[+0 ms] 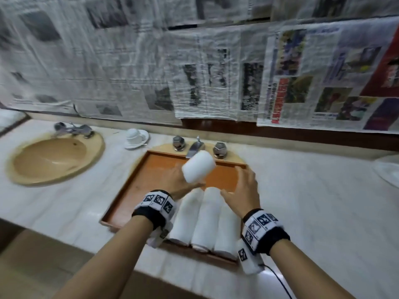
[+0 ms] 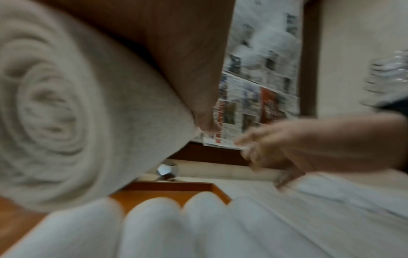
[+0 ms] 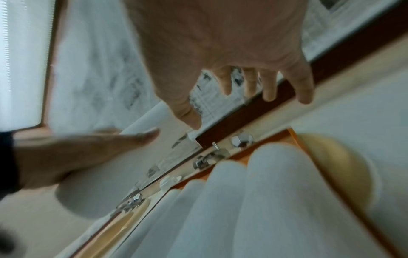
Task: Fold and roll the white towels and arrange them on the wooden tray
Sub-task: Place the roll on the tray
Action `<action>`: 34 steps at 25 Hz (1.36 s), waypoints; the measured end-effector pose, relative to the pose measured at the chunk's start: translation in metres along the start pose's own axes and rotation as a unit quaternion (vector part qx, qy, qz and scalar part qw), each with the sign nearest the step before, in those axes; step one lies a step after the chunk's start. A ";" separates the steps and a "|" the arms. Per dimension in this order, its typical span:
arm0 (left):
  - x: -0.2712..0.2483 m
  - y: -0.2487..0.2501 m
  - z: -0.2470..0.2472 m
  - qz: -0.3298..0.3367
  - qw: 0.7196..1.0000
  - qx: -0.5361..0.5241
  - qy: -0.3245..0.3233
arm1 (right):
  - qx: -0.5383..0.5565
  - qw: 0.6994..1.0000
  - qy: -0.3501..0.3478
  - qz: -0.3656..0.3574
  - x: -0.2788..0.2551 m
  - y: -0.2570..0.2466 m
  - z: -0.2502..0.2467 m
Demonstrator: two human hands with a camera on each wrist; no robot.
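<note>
Ideally the rolled towel (image 1: 198,166) goes down gently beside the three rolled towels (image 1: 205,221) on the wooden tray (image 1: 133,190), wrap kept tight. The left hand (image 1: 176,184) grips it from below, aloft over the tray; the right hand (image 1: 243,192), fingers spread and empty, hovers above the row.

Wooden tray (image 1: 138,178) bare left and far; three rolled towels (image 1: 205,219) fill near right; faucet (image 1: 195,147) behind.

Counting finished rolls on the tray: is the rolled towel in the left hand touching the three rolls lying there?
Apart. The head view shows the held towel raised in the left hand, with bare tray visible between it and the rolls.
</note>
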State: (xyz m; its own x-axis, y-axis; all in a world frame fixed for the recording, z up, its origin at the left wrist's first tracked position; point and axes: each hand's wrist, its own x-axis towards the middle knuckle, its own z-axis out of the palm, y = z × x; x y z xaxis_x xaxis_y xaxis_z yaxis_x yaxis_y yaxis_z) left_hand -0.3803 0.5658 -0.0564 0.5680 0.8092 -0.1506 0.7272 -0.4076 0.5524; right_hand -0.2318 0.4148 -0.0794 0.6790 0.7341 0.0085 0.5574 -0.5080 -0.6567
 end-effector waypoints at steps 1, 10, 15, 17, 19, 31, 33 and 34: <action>0.000 -0.019 -0.012 -0.034 0.998 -0.051 0.026 | 0.017 0.997 -0.017 0.069 -0.004 0.002 0.016; 0.003 -0.136 -0.018 -0.248 0.964 -0.089 -0.038 | 0.129 0.952 -0.079 0.266 -0.036 0.025 0.069; 0.000 -0.142 -0.012 -0.260 0.958 -0.099 -0.077 | 0.150 0.946 -0.097 0.270 -0.044 0.033 0.068; -0.003 -0.143 -0.010 -0.258 0.957 -0.088 -0.100 | 0.143 0.948 -0.104 0.266 -0.046 0.035 0.067; -0.003 -0.146 -0.009 -0.248 0.960 -0.083 -0.103 | 0.144 0.947 -0.100 0.268 -0.047 0.034 0.066; -0.005 -0.148 -0.003 -0.226 0.966 -0.058 -0.109 | 0.150 0.939 -0.065 0.303 -0.044 0.033 0.079; -0.004 -0.152 -0.003 -0.220 0.966 -0.063 -0.117 | 0.147 0.939 -0.063 0.304 -0.042 0.034 0.080; -0.003 -0.153 -0.003 -0.218 0.967 -0.056 -0.117 | 0.145 0.939 -0.062 0.304 -0.042 0.034 0.080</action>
State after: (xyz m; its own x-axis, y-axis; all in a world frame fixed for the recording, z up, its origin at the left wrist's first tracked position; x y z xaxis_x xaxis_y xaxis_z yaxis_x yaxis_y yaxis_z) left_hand -0.4945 0.6268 -0.1375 0.2976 0.7701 -0.5642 0.8783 0.0107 0.4779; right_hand -0.2796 0.4029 -0.1626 0.7593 0.4031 -0.5109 -0.0820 -0.7196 -0.6896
